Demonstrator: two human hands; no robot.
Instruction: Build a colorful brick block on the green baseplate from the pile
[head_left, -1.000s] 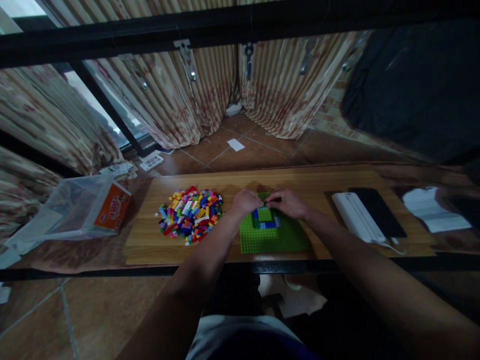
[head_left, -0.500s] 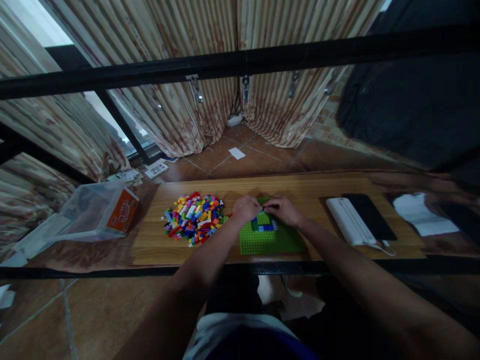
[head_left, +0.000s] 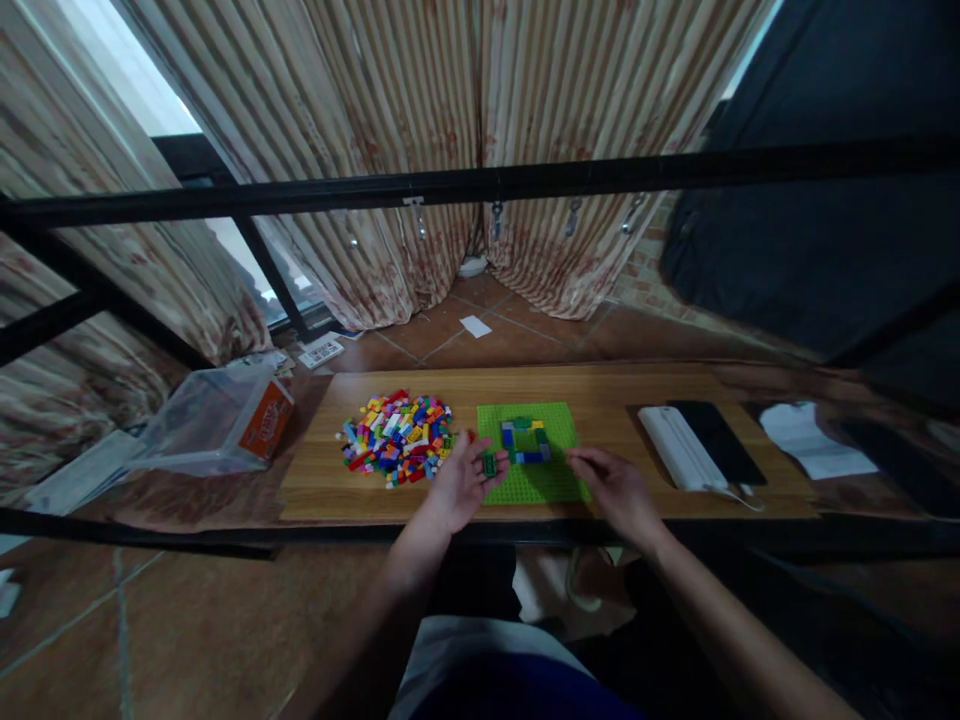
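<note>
My left hand (head_left: 466,484) is turned palm up over the left edge of the green baseplate (head_left: 525,490). A dark green toy brick (head_left: 490,466) rests in its fingers. On the baseplate stands a rectangular ring of bricks (head_left: 534,457) in blue, green, yellow and grey, with an open middle. My right hand (head_left: 615,487) is beside the plate's right edge, thumb and fingers pressed together. Whether anything small is in that pinch cannot be made out. A heap of mixed coloured bricks (head_left: 397,435) lies to the left of my left hand.
The wooden board (head_left: 600,385) carries a white power bank (head_left: 671,445) with a cable and a black phone (head_left: 716,440) on the right. White paper (head_left: 814,440) lies beyond. A clear plastic box (head_left: 202,420) stands left. A black metal bar (head_left: 450,185) crosses ahead.
Both hands have come away from the brick ring and moved apart. My left hand has turned palm up, showing the green brick; my right hand has moved right and nearer to me.
</note>
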